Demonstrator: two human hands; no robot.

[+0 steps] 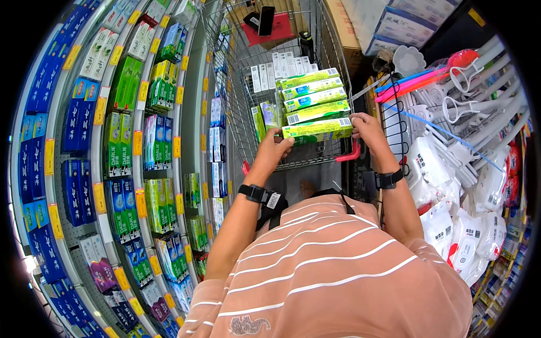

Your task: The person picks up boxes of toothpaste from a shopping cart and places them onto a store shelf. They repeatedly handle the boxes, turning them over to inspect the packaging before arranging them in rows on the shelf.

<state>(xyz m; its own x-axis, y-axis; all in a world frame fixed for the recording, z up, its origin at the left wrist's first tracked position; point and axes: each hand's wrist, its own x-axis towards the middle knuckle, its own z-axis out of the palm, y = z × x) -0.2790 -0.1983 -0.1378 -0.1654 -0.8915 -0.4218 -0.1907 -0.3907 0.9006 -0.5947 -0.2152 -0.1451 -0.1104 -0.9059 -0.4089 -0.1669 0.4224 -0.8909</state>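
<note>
My left hand (pixel 274 147) and my right hand (pixel 368 129) grip a yellow-green toothpaste box (pixel 317 128) by its two ends. It is the nearest in a row of similar toothpaste boxes (pixel 315 96), lying in a wire shopping cart (pixel 245 143) before me. Under its near side shows a darker green box (pixel 305 139), partly hidden by the upper one. White toothpaste boxes (pixel 284 64) stand farther back in the cart. Beside my left hand are a green box (pixel 258 123) and a purple-and-green box (pixel 269 114).
Shelves (pixel 98 139) of toothpaste boxes with yellow price tags line the left. Close on the right, a black wire basket (pixel 391 122) holds white plastic goods (pixel 460 114) and white packages (pixel 435 164). A phone (pixel 266 21) and a dark bottle (pixel 305 42) are at the cart's far end.
</note>
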